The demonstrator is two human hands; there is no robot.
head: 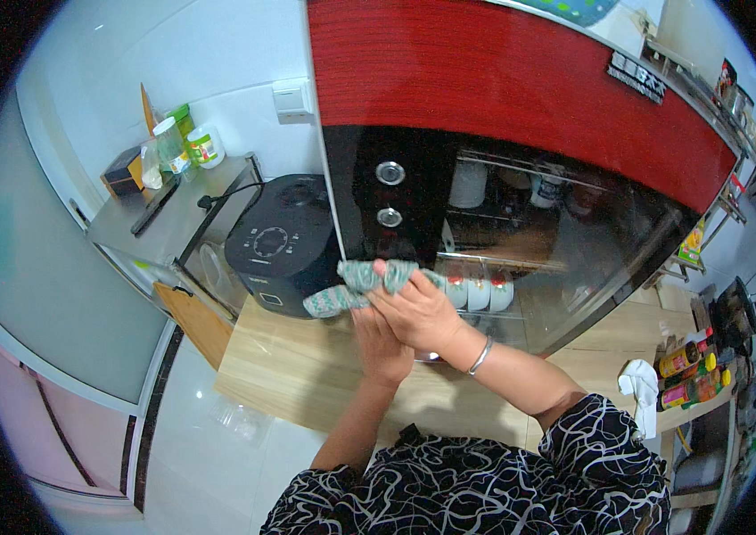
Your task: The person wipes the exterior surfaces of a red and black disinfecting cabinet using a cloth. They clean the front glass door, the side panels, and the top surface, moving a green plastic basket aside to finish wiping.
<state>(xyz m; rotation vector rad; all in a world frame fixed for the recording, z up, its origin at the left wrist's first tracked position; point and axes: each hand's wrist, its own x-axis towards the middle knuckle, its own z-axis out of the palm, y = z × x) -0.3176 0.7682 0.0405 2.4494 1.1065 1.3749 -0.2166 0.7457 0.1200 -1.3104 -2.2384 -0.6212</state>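
A green-and-white patterned cloth (336,301) is bunched up in front of the disinfection cabinet's lower left part. My right hand (421,307), with a silver bangle on its wrist, grips the upper bunch of the cloth. Just below and partly behind it, my left hand (381,344) has its fingers at the cloth's lower part; some of its fingertips are hidden. The cabinet has a red upper panel (485,73), two round knobs (390,173) on black, and a dark glass door (552,234). White bowls (478,293) show behind the glass.
A black rice cooker (284,247) stands left of the cabinet on the wooden countertop (284,361). Jars (205,147) and a knife (156,206) rest on a metal shelf at left. Sauce bottles (679,361) and a white cloth (639,391) lie at right.
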